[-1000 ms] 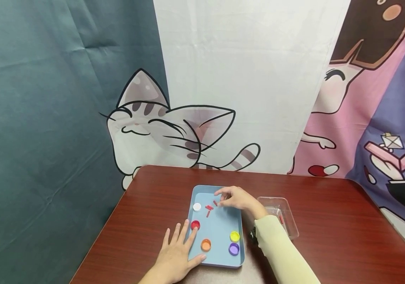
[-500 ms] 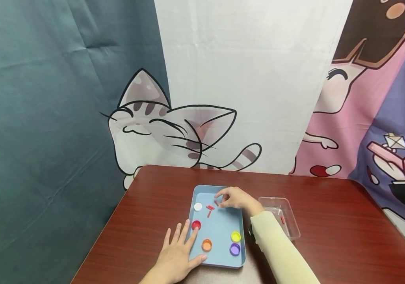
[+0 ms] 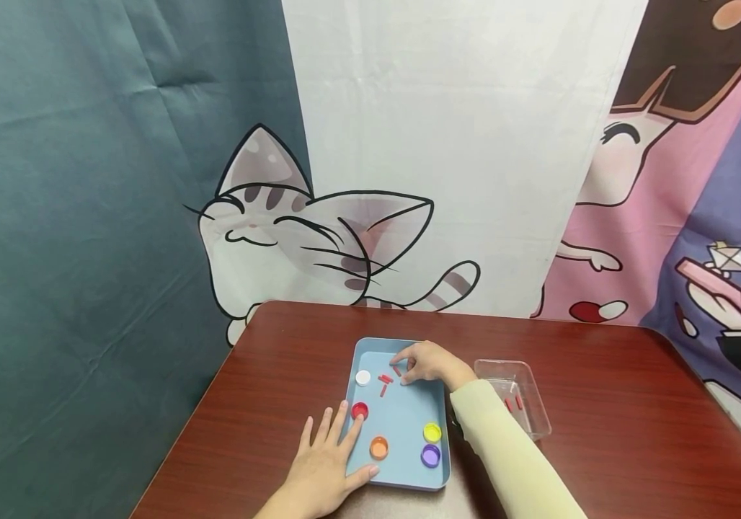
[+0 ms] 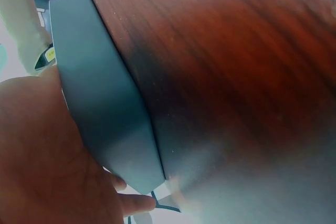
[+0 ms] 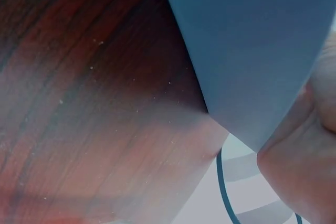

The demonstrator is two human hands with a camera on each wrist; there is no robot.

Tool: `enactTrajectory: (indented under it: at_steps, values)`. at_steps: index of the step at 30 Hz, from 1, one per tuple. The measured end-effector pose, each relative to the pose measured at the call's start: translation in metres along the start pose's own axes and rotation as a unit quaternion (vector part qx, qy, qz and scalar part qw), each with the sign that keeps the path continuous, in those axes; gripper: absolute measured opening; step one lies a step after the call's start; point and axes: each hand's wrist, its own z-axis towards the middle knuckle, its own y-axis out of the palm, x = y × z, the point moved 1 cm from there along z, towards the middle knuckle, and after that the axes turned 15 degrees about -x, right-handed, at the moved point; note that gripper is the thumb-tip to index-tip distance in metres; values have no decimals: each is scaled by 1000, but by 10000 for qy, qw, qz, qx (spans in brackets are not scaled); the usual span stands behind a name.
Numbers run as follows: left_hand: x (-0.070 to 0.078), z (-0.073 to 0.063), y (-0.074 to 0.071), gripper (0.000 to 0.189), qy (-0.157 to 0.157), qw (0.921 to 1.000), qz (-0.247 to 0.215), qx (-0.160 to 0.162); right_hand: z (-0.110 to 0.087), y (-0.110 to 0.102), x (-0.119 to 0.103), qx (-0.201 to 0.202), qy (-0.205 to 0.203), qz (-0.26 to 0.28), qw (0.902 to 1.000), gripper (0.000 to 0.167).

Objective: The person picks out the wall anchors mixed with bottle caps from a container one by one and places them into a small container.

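Note:
My left hand lies with its fingers spread over the near left edge of a blue tray. Its index fingertip reaches the red ring-shaped cap, and its thumb lies on the near rim. Over the far right part of the tray, my right hand bends down with thumb and index finger apart, either side of a small red stick. Several more red sticks lie just left of it. In the right wrist view, the tray's wall hides the fingertips.
The tray also bears a white cap, an orange cap, a yellow cap and a purple cap. To its right, a clear plastic box contains red sticks, partly behind my right sleeve. A printed curtain hangs behind the brown table.
My right thumb and index finger have come slightly lower around the red stick. The right forearm has shifted left, uncovering more of the clear box. My left hand stays put.

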Motion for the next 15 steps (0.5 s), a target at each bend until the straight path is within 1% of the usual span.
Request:
enactTrajectory:
  at_steps: [3,6,10,15]
  values:
    - [0,0,0,86,13,10000,7,7,2,0,-1,-25,71,-253,9997,42]
    - [0,0,0,86,23,10000,2,1,4,0,-2,-37,159,-343,9993,42]
    - [0,0,0,86,4,10000,-14,-19,6,1,-2,-4,258,-282,9993,37]
    - [0,1,-1,86,-28,10000,-32,-35,7,1,-2,96,246,-187,9995,29]
